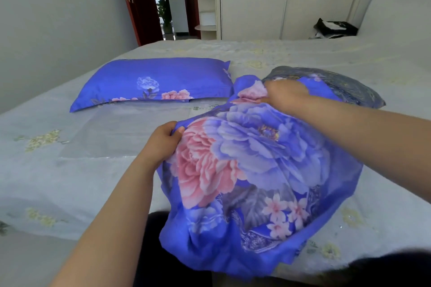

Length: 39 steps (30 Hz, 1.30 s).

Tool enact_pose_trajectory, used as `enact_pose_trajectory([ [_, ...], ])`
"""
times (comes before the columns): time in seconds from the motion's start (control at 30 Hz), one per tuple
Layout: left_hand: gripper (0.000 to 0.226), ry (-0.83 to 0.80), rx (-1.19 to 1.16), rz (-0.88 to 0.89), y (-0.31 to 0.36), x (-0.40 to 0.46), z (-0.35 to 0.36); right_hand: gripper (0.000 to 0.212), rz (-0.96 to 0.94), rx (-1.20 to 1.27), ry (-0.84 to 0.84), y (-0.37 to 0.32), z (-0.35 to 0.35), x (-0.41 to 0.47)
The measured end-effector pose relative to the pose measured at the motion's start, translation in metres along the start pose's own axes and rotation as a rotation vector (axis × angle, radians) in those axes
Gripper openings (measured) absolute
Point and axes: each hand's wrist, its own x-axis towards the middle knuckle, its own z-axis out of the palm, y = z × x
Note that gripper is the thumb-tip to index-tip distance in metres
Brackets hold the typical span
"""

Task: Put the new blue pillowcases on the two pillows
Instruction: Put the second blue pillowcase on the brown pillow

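One pillow [154, 82] in a blue flowered case lies flat on the bed at centre left. A second blue pillowcase [256, 182] with large pink and violet flowers is bunched in front of me, draped over the bed's near edge. My left hand [163, 141] grips its left edge with the fingers curled round the fabric. My right hand [283, 95] clutches a fold of the fabric at the far end. Behind that hand a pillow in a grey-blue patterned cover [345, 86] shows partly, the rest hidden by the blue case.
The bed [70, 170] has a pale sheet with yellow flowers. A clear plastic sheet [121, 130] lies between me and the dressed pillow. A dark bag [335, 28] sits at the far right by the headboard. A wardrobe and an open door stand beyond the bed.
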Motion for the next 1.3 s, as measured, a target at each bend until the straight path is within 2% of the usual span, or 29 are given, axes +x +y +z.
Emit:
enact_pose_trajectory([
  [0.07, 0.029, 0.048, 0.161, 0.02, -0.004, 0.001, -0.001, 0.048, 0.026, -0.038, 0.209, 0.026, 0.001, 0.001],
  [0.1, 0.032, 0.069, 0.241, 0.035, -0.005, 0.001, 0.0, 0.048, 0.063, -0.038, 0.253, 0.036, 0.0, 0.001],
  [0.17, 0.03, 0.089, 0.373, 0.05, -0.008, 0.004, 0.005, 0.051, 0.164, 0.03, 0.242, 0.042, 0.007, 0.0],
  [0.23, 0.012, 0.12, 0.464, 0.003, -0.016, 0.007, 0.006, 0.06, 0.242, 0.117, 0.244, 0.035, 0.019, -0.005],
  [0.3, 0.023, 0.245, 0.52, -0.008, -0.019, 0.001, 0.006, 0.068, 0.246, 0.203, 0.308, 0.028, 0.03, -0.015],
  [0.37, 0.027, 0.421, 0.487, 0.219, -0.005, -0.013, 0.017, 0.07, 0.268, 0.302, 0.436, 0.025, 0.034, -0.03],
  [0.4, 0.022, 0.442, 0.441, 0.38, 0.012, -0.024, 0.028, 0.07, 0.316, 0.358, 0.499, 0.025, 0.035, -0.04],
  [0.47, 0.014, 0.283, 0.433, 0.693, 0.044, -0.049, 0.055, 0.069, 0.466, 0.504, 0.57, 0.03, 0.042, -0.063],
  [0.53, 0.023, 0.114, 0.544, 0.963, 0.066, -0.074, 0.081, 0.078, 0.682, 0.731, 0.537, 0.043, 0.062, -0.079],
  [0.6, 0.027, 0.057, 0.589, 1.131, 0.068, -0.089, 0.102, 0.091, 0.863, 1.012, 0.471, 0.059, 0.079, -0.1],
  [0.63, 0.027, 0.067, 0.579, 1.168, 0.064, -0.092, 0.106, 0.085, 0.889, 1.142, 0.459, 0.062, 0.084, -0.107],
  [0.7, 0.026, 0.096, 0.512, 1.174, 0.05, -0.095, 0.111, 0.052, 0.877, 1.236, 0.398, 0.066, 0.091, -0.126],
  [0.77, 0.022, 0.11, 0.483, 1.16, 0.034, -0.098, 0.111, 0.054, 0.869, 1.249, 0.343, 0.065, 0.093, -0.139],
  [0.83, 0.017, 0.119, 0.505, 1.151, 0.024, -0.104, 0.109, 0.06, 0.894, 1.429, 0.323, 0.064, 0.101, -0.146],
  [0.9, 0.016, 0.168, 0.548, 1.124, 0.015, -0.113, 0.109, 0.044, 0.895, 1.726, 0.326, 0.058, 0.106, -0.152],
  [0.97, 0.024, 0.239, 0.559, 1.062, 0.008, -0.124, 0.111, 0.02, 0.787, 1.97, 0.286, 0.051, 0.113, -0.158],
  [1.0, 0.029, 0.258, 0.546, 1.022, 0.004, -0.129, 0.111, 0.018, 0.711, 2.035, 0.248, 0.047, 0.115, -0.161],
  [1.1, 0.035, 0.271, 0.447, 0.9, -0.009, -0.142, 0.113, 0.022, 0.491, 2.057, 0.155, 0.038, 0.111, -0.165],
  [1.17, 0.036, 0.277, 0.44, 0.86, -0.011, -0.148, 0.115, 0.024, 0.416, 2.029, 0.137, 0.034, 0.105, -0.164],
  [1.3, 0.02, 0.339, 0.44, 0.843, 0.004, -0.144, 0.117, 0.023, 0.325, 1.976, 0.107, 0.027, 0.088, -0.162],
])
